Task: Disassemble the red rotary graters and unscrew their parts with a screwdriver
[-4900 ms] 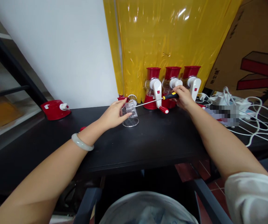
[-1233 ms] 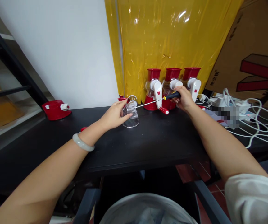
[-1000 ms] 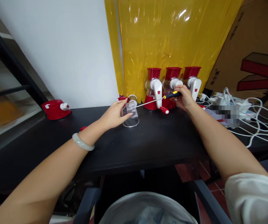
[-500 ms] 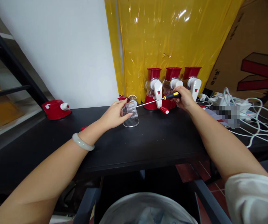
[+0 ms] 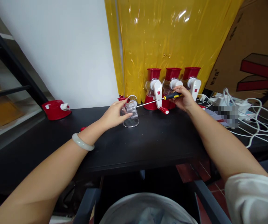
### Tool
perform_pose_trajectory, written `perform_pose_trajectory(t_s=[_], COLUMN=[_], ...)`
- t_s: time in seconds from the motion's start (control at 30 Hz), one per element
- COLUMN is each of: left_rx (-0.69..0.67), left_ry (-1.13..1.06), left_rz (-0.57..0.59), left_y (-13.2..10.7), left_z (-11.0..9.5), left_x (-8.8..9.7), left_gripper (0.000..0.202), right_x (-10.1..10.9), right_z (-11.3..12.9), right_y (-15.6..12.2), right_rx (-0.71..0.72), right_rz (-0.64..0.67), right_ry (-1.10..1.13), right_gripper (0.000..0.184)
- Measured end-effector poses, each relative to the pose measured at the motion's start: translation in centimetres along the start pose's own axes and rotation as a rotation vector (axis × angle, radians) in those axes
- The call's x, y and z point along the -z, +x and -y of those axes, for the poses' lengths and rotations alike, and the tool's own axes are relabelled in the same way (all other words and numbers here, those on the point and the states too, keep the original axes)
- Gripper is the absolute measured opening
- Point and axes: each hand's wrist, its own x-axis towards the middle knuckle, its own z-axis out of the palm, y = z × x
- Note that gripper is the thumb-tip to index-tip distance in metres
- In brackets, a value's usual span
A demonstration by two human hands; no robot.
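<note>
My left hand [image 5: 115,115] grips a clear plastic grater housing [image 5: 131,112] that rests on the black table, thumb in front and fingers behind. In my right hand [image 5: 183,97] is a screwdriver [image 5: 167,97] with a black and yellow handle. Its long metal shaft points left, and the tip reaches the side of the clear housing; the exact contact point is too small to make out. Just behind the housing are a metal grater drum [image 5: 133,100] and a red part [image 5: 122,99], partly hidden by my left fingers.
Red and white rotary graters [image 5: 154,88] stand in a row behind my right hand. A red grater base [image 5: 56,109] sits at the table's left. White cables and a power strip [image 5: 245,109] lie at the right. A yellow plastic sheet [image 5: 171,34] hangs behind.
</note>
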Motion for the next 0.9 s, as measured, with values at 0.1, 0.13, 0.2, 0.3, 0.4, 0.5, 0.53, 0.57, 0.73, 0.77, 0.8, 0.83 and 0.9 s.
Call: perform_pose_trajectory(t_s=[0.1, 0.13, 0.2, 0.3, 0.4, 0.5, 0.53, 0.57, 0.73, 0.77, 0.8, 0.83, 0.9], left_rx=[0.042, 0.055, 0.077, 0.101, 0.096, 0.081, 0.077, 0.074, 0.067, 0.068, 0.069, 0.072, 0.081], left_ry=[-0.063, -0.082, -0.115, -0.135, -0.130, -0.125, -0.126, -0.129, -0.150, -0.148, -0.147, -0.149, -0.154], left_rz=[-0.013, -0.016, -0.019, -0.021, -0.023, -0.027, -0.025, -0.022, -0.003, 0.000, 0.004, 0.007, 0.006], left_y=[0.07, 0.07, 0.05, 0.02, 0.05, 0.10, 0.12, 0.13, 0.18, 0.19, 0.19, 0.19, 0.17], left_z=[0.20, 0.23, 0.23, 0.19, 0.26, 0.42, 0.46, 0.50, 0.48, 0.46, 0.44, 0.41, 0.36], left_x=[-0.03, -0.03, -0.05, -0.07, -0.10, -0.14, -0.14, -0.14, -0.08, -0.07, -0.06, -0.05, -0.02], left_gripper=[0.073, 0.074, 0.076, 0.079, 0.078, 0.075, 0.075, 0.075, 0.078, 0.078, 0.079, 0.079, 0.079], right_x=[0.06, 0.09, 0.13, 0.15, 0.21, 0.35, 0.39, 0.41, 0.38, 0.35, 0.32, 0.29, 0.23], right_z=[-0.13, -0.17, -0.19, -0.12, -0.12, -0.28, -0.34, -0.39, -0.27, -0.18, -0.10, -0.02, 0.10], right_y=[0.03, 0.04, 0.06, 0.12, 0.26, 0.43, 0.47, 0.49, 0.37, 0.31, 0.24, 0.17, 0.02], right_rx=[-0.010, -0.008, 0.000, 0.013, -0.001, -0.025, -0.023, -0.016, 0.025, 0.024, 0.020, 0.017, 0.012], right_rz=[-0.001, -0.001, 0.003, 0.002, 0.011, 0.008, -0.003, -0.016, -0.018, -0.007, 0.004, 0.013, 0.024], right_ry=[-0.003, -0.009, -0.022, -0.032, -0.051, -0.101, -0.118, -0.130, -0.110, -0.094, -0.077, -0.062, -0.042], right_gripper=[0.022, 0.022, 0.023, 0.024, 0.033, 0.040, 0.038, 0.035, 0.017, 0.015, 0.015, 0.016, 0.018])
